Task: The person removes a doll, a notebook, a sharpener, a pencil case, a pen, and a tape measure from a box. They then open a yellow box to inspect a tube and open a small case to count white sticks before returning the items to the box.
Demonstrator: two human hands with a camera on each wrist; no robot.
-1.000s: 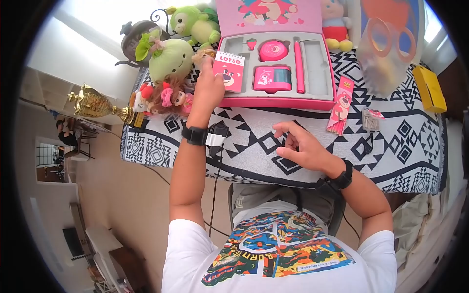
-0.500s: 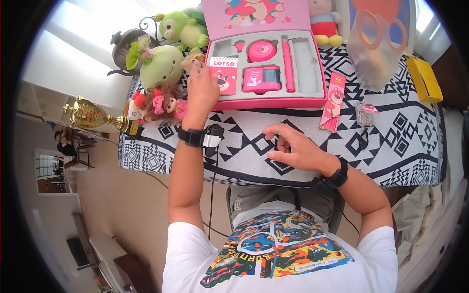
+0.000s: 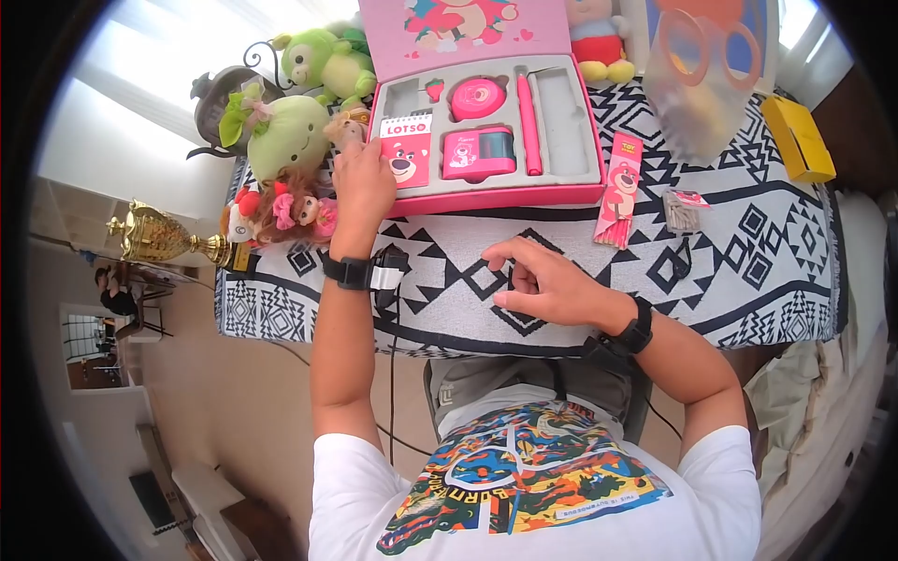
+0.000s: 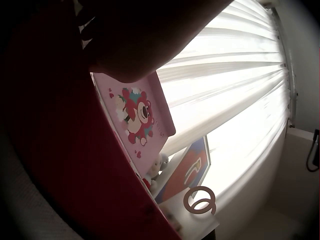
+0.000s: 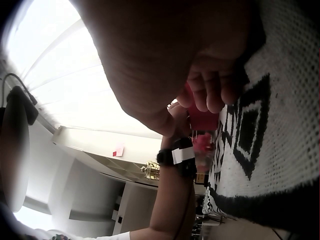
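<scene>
A small LOTSO notepad [image 3: 406,150] with a white spiral top lies in the left part of an open pink gift box [image 3: 496,198]. My left hand [image 3: 365,182] is at the box's left edge, fingertips right at the notepad's left side; its fingers are dark in the left wrist view. Beside the notepad sit a pink-and-teal pencil sharpener [image 3: 479,152], a round pink case [image 3: 478,97], a strawberry piece [image 3: 434,90] and a long pink pen [image 3: 529,124]. My right hand [image 3: 547,283] hovers low over the patterned cloth, fingers loosely curled, holding nothing.
Left of the box crowd a green plush [image 3: 288,136], a green monkey plush [image 3: 327,61], a doll [image 3: 304,213] and a gold trophy [image 3: 159,234]. On the right lie a pencil pack [image 3: 617,192], a small packet [image 3: 686,210] and a yellow box [image 3: 797,140]. The cloth [image 3: 440,318] covers the table.
The notepad has settled lower into the box tray, and my left hand has shifted to its left side. The whole head view has drifted, so everything appears further left. My right hand stays loosely curled.
</scene>
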